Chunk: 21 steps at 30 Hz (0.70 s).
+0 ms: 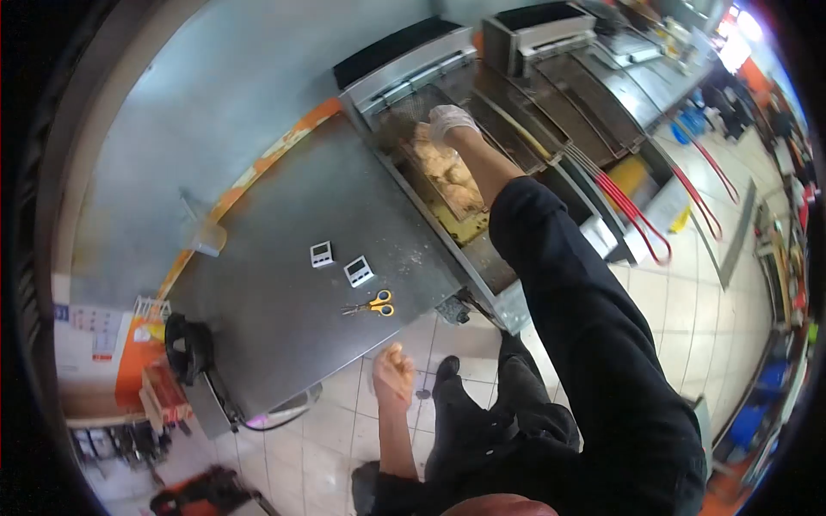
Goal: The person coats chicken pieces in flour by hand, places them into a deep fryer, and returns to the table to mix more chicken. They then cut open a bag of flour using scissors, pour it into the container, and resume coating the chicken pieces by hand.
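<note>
The right hand (449,122), in a white glove, lay curled down on golden fried pieces (453,179) inside the rectangular wire fryer basket (401,118), its grip impossible to tell, while beside that basket the grey steel worktop (275,215) carried yellow-handled scissors (372,305), and farthest from the basket hung the bare left hand (394,375), fisted and empty.
</note>
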Tool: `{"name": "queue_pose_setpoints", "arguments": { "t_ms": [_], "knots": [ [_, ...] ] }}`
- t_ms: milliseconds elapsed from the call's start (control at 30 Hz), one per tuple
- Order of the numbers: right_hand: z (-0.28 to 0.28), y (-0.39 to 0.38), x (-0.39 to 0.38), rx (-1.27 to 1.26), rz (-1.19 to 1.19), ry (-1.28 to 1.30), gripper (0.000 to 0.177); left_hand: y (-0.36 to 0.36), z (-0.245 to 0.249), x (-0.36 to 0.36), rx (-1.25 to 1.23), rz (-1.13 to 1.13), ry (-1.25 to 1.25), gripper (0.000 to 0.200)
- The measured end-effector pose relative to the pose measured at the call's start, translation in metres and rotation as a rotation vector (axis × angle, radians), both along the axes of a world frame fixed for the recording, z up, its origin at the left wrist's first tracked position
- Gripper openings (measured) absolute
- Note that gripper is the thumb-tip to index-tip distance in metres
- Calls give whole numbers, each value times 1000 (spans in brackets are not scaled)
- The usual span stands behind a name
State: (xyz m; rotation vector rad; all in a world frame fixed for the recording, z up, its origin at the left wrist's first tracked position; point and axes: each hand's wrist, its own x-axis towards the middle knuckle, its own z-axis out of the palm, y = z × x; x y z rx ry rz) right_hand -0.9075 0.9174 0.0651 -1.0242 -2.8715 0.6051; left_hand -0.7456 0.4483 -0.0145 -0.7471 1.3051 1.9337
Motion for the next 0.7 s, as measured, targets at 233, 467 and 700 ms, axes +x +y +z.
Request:
{"name": "queue_pose_setpoints", "arguments": {
  "t_ms": [233, 467, 700],
  "knots": [
    [-77, 27, -59, -158, 38, -172, 33, -15, 9, 63, -24, 357, 122, 10],
    [-49, 20, -74, 375, 561, -294, 57, 29, 9, 85, 9, 407, 108, 18],
    [-42, 2, -71, 301, 769, -444, 54, 65, 35, 78, 29, 461, 186, 18]
  ]
}}
